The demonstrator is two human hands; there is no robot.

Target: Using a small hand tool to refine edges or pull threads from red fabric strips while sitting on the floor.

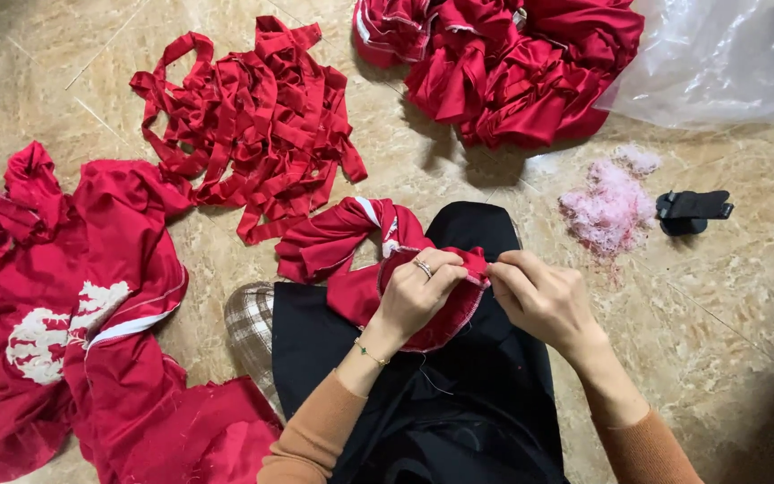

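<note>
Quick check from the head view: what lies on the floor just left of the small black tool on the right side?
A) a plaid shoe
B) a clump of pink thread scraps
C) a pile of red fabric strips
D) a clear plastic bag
B: the clump of pink thread scraps lies directly left of the small black tool, while the red fabric strips are far to the left.
</note>
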